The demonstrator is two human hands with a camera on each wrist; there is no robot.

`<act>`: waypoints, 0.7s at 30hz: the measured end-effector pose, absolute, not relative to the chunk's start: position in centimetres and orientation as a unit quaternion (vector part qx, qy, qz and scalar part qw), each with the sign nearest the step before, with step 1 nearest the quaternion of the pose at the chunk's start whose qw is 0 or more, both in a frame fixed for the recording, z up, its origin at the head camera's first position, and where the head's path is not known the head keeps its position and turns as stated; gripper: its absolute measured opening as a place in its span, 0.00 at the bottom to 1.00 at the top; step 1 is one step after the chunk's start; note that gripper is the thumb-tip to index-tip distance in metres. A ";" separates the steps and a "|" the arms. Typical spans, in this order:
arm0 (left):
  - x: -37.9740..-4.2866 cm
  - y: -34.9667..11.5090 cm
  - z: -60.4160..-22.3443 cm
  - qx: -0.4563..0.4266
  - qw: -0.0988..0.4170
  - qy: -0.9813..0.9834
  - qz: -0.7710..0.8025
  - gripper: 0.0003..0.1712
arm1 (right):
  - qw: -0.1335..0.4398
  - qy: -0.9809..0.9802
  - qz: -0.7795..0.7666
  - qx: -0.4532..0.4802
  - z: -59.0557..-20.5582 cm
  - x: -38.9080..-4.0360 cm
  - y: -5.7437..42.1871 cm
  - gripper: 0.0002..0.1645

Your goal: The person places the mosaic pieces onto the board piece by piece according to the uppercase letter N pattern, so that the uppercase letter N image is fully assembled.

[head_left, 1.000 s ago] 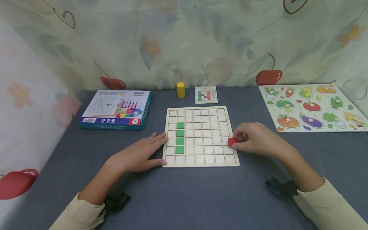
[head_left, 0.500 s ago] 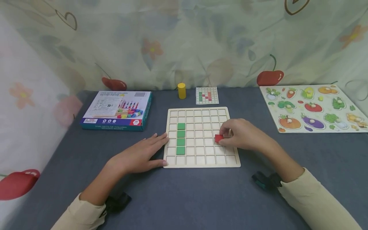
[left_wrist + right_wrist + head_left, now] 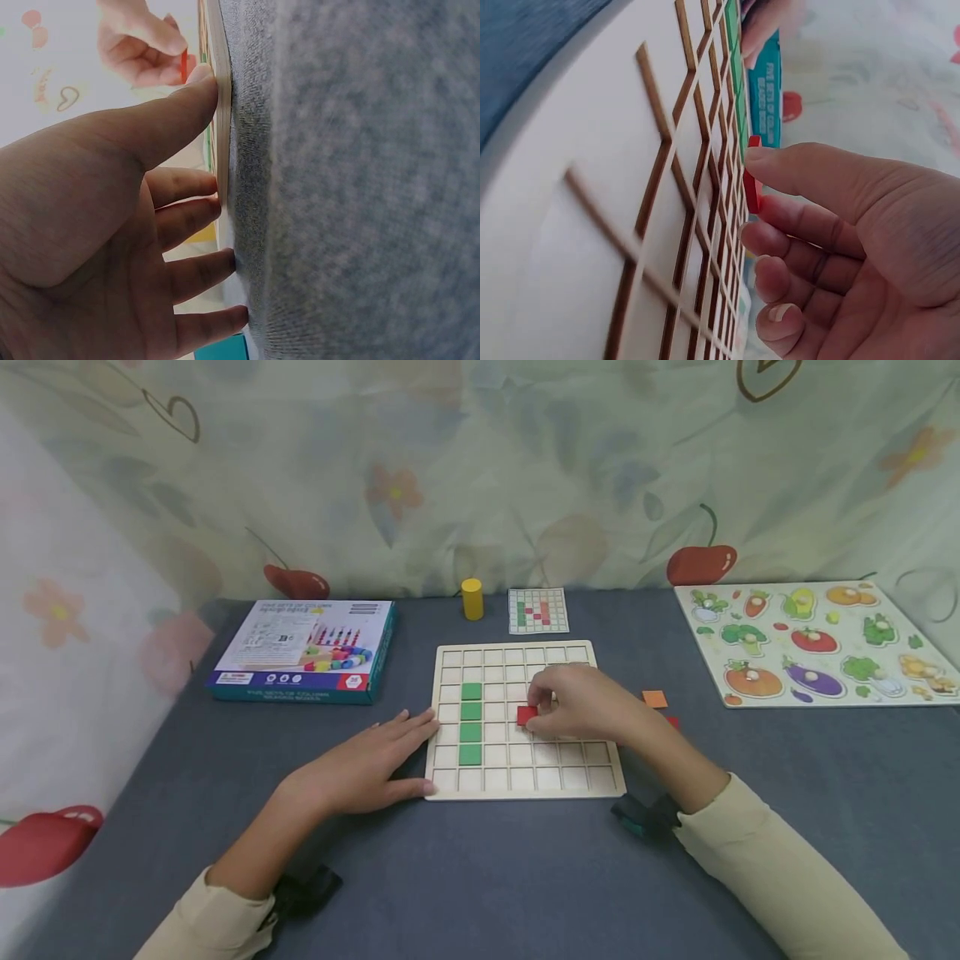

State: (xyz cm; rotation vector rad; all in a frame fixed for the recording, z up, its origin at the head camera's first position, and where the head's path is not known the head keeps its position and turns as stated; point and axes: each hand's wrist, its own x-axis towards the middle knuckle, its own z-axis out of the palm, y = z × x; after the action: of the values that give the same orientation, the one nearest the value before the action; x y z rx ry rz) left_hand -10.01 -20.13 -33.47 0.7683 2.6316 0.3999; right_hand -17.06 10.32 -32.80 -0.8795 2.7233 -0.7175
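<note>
A pale wooden grid board [image 3: 525, 783] lies flat on the table, with a column of several green tiles [image 3: 470, 732] set in its cells toward the left. My right hand [image 3: 573, 702] is over the middle of the board and pinches a red square tile [image 3: 526, 716] between thumb and fingers. In the right wrist view the red tile [image 3: 752, 176] stands edge-on, close over the grid. At the board's left edge my left hand [image 3: 360, 768] rests with fingers spread, thumb and fingertips touching the rim, as the left wrist view also shows.
Behind the board lie a small pattern card [image 3: 538, 611] and a yellow cylinder [image 3: 472, 599]. A boxed set [image 3: 302, 650] sits at the left, a vegetable puzzle board [image 3: 817, 643] at the right. Beside my right forearm are an orange tile [image 3: 655, 699] and a partly hidden red tile [image 3: 672, 722].
My right hand has moved left from the board's right edge to its middle, carrying the red tile. Orange and red tiles beside the forearm have come into view. The left hand stays put.
</note>
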 end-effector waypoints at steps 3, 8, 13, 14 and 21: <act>-10.0 -20.2 -33.5 0.272 0.186 0.934 0.140 0.50 | 0.100 0.919 -0.238 -0.299 -32.7 -17.3 9.3 0.06; -10.1 -20.2 -33.5 0.269 0.189 0.934 0.139 0.50 | 0.111 0.920 -0.231 -0.298 -32.6 -17.8 7.8 0.06; -10.1 -20.2 -33.5 0.271 0.189 0.933 0.141 0.50 | 0.115 0.924 -0.217 -0.293 -32.9 -18.2 6.6 0.06; -10.1 -20.2 -33.5 0.272 0.188 0.933 0.142 0.50 | 0.113 0.925 -0.214 -0.292 -33.0 -18.3 6.5 0.06; -10.1 -20.2 -33.4 0.276 0.187 0.932 0.144 0.49 | 0.122 0.929 -0.209 -0.279 -33.2 -18.6 5.7 0.09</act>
State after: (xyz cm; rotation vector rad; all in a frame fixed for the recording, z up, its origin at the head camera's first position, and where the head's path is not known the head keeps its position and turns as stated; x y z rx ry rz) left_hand -10.12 -20.23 -33.42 0.7780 2.6235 0.4052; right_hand -18.60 5.74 -33.19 -0.8133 2.7125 -0.6099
